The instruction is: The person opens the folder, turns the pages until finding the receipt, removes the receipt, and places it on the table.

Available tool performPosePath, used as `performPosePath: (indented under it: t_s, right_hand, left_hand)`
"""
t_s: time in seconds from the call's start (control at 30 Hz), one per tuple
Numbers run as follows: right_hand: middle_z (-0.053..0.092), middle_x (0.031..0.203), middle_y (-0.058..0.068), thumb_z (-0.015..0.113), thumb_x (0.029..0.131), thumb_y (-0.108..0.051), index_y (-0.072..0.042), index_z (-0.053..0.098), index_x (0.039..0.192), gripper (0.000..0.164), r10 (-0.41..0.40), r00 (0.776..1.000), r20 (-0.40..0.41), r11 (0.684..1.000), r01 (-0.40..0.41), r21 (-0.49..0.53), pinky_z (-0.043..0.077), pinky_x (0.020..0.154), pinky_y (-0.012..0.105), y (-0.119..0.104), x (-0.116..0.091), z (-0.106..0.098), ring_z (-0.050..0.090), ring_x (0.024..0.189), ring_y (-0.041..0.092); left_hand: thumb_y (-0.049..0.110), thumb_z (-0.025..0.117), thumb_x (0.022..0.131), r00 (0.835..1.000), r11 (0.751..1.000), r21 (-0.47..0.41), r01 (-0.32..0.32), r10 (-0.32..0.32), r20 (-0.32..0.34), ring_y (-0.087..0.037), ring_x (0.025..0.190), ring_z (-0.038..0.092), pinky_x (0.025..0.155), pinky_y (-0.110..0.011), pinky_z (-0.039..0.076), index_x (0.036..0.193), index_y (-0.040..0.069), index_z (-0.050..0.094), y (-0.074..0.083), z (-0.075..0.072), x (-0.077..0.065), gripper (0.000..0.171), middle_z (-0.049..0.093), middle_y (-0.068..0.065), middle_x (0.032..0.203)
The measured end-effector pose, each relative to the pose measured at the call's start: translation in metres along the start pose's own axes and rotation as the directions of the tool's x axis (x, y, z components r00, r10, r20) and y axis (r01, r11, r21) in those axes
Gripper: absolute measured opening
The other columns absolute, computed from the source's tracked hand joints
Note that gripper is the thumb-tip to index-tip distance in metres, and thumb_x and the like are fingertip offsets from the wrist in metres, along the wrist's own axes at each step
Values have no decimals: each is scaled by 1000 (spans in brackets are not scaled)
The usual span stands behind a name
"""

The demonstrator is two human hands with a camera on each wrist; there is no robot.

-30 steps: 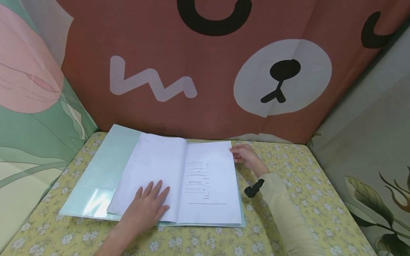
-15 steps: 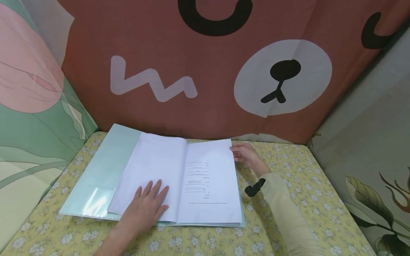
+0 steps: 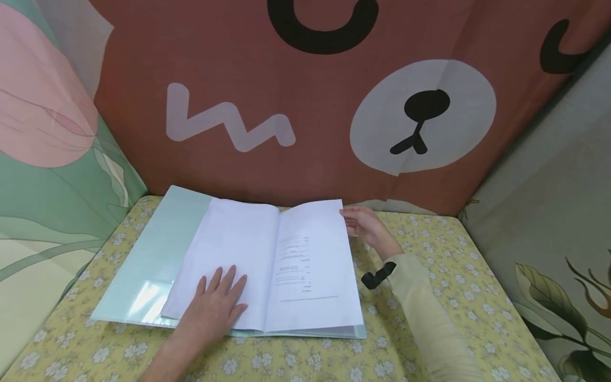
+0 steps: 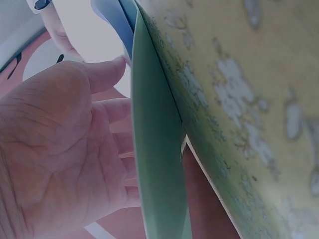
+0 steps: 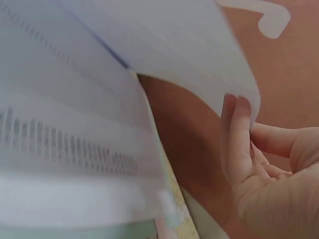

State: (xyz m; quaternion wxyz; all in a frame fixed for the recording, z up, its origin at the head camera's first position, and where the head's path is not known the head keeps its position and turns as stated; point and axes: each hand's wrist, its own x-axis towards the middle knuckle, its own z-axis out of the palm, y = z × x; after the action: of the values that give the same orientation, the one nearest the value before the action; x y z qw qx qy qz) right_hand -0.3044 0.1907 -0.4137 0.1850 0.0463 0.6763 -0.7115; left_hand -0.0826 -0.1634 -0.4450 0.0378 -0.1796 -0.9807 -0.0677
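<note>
An open folder with a pale green cover (image 3: 148, 249) lies on the table, white sheets spread to both sides of its middle. My left hand (image 3: 213, 305) rests with straight, spread fingers on the blank left page (image 3: 234, 233). At the far right corner of the printed right-hand page (image 3: 315, 254), my right hand (image 3: 366, 225) pinches the edge between thumb and fingers. In the right wrist view the lifted sheet (image 5: 199, 45) curves up from the pages below, its corner between thumb and fingertips. From the left wrist view, the green cover's edge (image 4: 157, 149) hides part of the left fingers.
A yellow floral cloth (image 3: 429, 307) covers the table. Behind it hangs a brown curtain (image 3: 315, 175) with a bear face, close to the folder's far edge. Patterned fabric walls stand at left and right. A black strap device (image 3: 378, 276) sits at the right wrist.
My right hand has moved slightly up and away, raising the far right corner of the page. The sheet now bows upward, baring paper beneath its near edge. My left hand has shifted slightly left.
</note>
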Motion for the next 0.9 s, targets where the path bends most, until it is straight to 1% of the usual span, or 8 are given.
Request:
performPosePath:
  t_s: [0.17,0.3,0.4,0.53,0.6,0.7,0.83,0.9]
  right_hand:
    - [67,101,1,53,108,-7,11,40,151,48,-24,999,35,995,20,93,58,77,22,-6,-2,8,68,88,11]
    - [63,104,4,51,109,-6,9,37,152,48,-12,998,61,982,1,190,57,79,21,-14,-4,17,64,90,12]
    - [58,106,6,50,108,-3,5,46,141,34,9,997,80,953,-33,300,55,76,21,-21,-6,26,61,90,13]
    - [51,105,7,50,108,-2,-2,50,120,12,51,993,106,883,-94,460,51,68,21,-31,-10,36,54,84,13]
    - [50,103,7,49,108,-2,-3,48,116,8,66,990,128,844,-124,522,51,67,21,-35,-12,41,52,82,13]
    - [52,100,8,50,108,-3,-2,51,112,4,78,985,156,804,-154,575,53,68,22,-38,-13,47,54,81,14]
    - [57,95,10,53,107,-3,0,58,105,6,78,984,159,790,-158,593,57,72,24,-40,-13,54,59,83,17]
    - [57,96,11,53,106,-2,0,59,104,7,79,985,154,792,-156,590,58,74,24,-41,-13,58,60,84,17]
  left_hand:
    - [32,66,102,1000,1000,-3,-1,1,-2,-53,141,41,110,-73,33,145,2,57,-2,-1,-1,54,46,-28,154]
    - [32,64,102,1000,1000,-1,2,-2,8,-53,142,40,111,-73,33,146,2,57,-3,-1,-2,54,45,-28,155]
    - [32,64,103,1000,1000,1,4,-4,11,-53,142,39,111,-73,33,146,2,57,-4,-2,-3,54,45,-28,155]
    - [32,65,102,1000,1000,0,0,0,-1,-53,142,40,110,-74,33,145,1,57,-5,-2,-3,53,45,-28,154]
    - [31,65,102,1000,1000,1,-6,6,-13,-52,141,41,109,-74,34,145,1,58,-5,-2,-3,53,46,-28,154]
    - [31,66,102,1000,1000,0,-9,9,-19,-52,141,41,109,-73,34,144,1,58,-6,-3,-4,53,47,-27,154]
    - [32,64,102,1000,1000,-4,-4,4,-2,-52,143,39,111,-73,33,145,0,57,-6,-5,-3,53,46,-27,155]
    - [31,64,103,1000,1000,-6,-4,3,-3,-52,143,39,111,-73,33,145,0,57,-6,-6,-3,53,45,-27,155]
